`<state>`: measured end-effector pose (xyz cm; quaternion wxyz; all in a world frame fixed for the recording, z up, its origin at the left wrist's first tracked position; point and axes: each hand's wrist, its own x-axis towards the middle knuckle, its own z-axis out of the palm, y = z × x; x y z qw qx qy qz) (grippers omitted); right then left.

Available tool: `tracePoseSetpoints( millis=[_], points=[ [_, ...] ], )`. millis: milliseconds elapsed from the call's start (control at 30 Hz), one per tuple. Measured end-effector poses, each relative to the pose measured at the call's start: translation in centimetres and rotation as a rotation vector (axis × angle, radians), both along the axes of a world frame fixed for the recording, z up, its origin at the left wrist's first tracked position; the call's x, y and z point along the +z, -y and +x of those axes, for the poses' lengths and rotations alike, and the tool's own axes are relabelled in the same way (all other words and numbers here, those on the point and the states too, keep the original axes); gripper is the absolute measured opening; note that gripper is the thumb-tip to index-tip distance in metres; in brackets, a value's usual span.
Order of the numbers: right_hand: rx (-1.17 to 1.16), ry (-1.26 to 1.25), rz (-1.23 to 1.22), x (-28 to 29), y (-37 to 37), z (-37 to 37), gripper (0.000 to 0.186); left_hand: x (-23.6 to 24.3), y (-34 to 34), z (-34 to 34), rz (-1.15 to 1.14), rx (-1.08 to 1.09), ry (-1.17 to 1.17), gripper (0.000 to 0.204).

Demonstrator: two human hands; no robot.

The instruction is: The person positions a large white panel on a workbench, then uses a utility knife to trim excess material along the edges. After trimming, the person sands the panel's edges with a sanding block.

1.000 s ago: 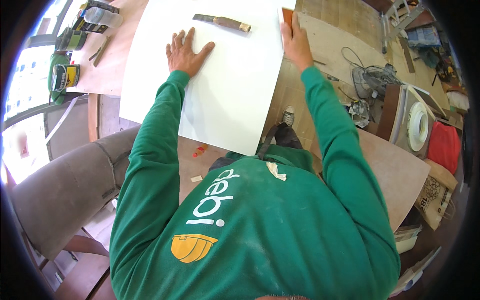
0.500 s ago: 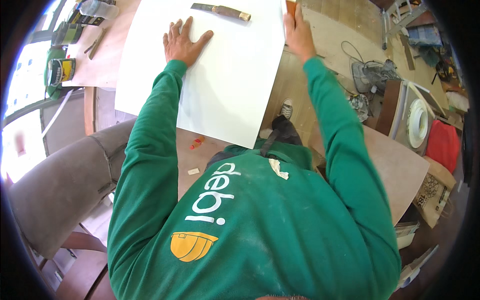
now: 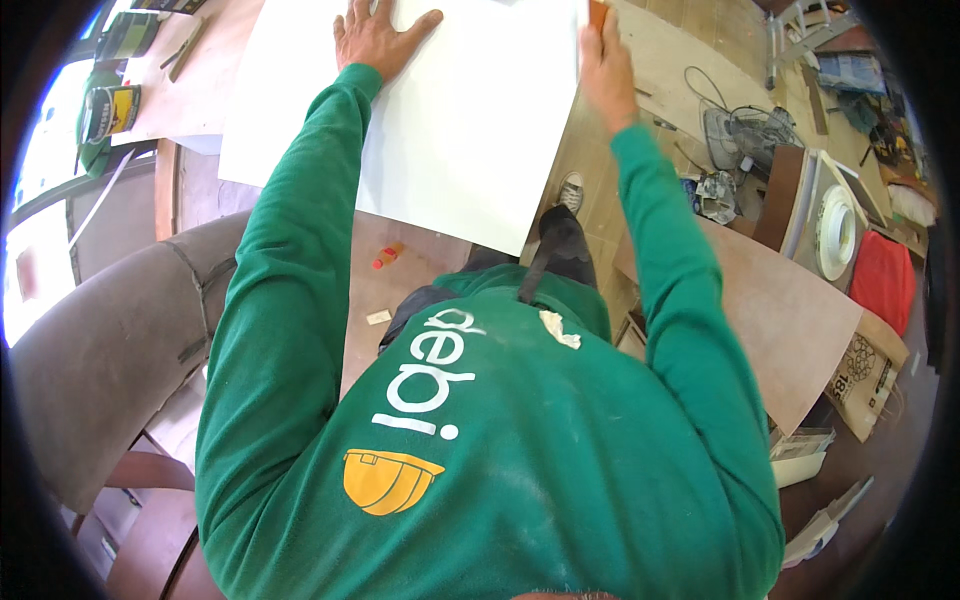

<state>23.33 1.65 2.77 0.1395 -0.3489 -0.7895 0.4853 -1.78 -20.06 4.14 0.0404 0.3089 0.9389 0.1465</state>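
A large white board (image 3: 460,150) lies in front of me, its near corner close to my waist. My left hand (image 3: 380,42) rests flat on its face with the fingers spread, the tips at the picture's upper rim. At the board's right edge my right hand (image 3: 608,82) is closed around an orange block (image 3: 598,15), held against that edge. Only a small part of the block shows past the fingers, so its exact kind is hidden.
A brown padded seat back (image 3: 120,340) stands at left, near a paint can (image 3: 112,112). A small red-capped bottle (image 3: 388,256) lies below the board. At right are a brown panel (image 3: 770,320), a fan (image 3: 755,140), a red cloth (image 3: 882,280) and a paper bag (image 3: 862,385).
The view has shifted, so the board and both hands sit higher in the picture. The wooden-handled blade on the board has passed out of view. My right hand still grips the orange block.
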Motion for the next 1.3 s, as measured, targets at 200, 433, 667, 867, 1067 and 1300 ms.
tracePoseSetpoints(
  millis=[200, 433, 667, 867, 1067, 1300],
  points=[
    [0.156, -0.251, 0.307, -2.7, 17.5, 13.4, 0.073, 0.7, 0.6, 0.8, 0.004, -0.002, 0.082, 0.108],
    [-0.060, -0.332, 0.259, -4.1, 4.7, 4.7, 0.071, -2.3, 0.2, 0.2, -0.038, -0.196, -0.102, 0.108],
    [0.216, -0.193, 0.036, -3.5, 20.9, 17.2, 0.069, -2.9, 4.0, 0.9, 0.009, -0.077, 0.009, 0.105],
    [-0.005, -0.135, 0.161, -1.8, 7.4, 6.9, 0.071, -5.1, 0.3, 1.3, 0.058, -0.168, -0.169, 0.108],
    [0.211, -0.227, 0.253, -4.8, 16.3, 13.0, 0.070, -3.4, 4.6, 1.0, 0.092, -0.074, -0.102, 0.106],
    [0.095, -0.207, 0.120, -0.9, 12.9, 7.3, 0.066, -5.0, 2.8, 0.8, 0.118, -0.098, -0.170, 0.112]
  ],
)
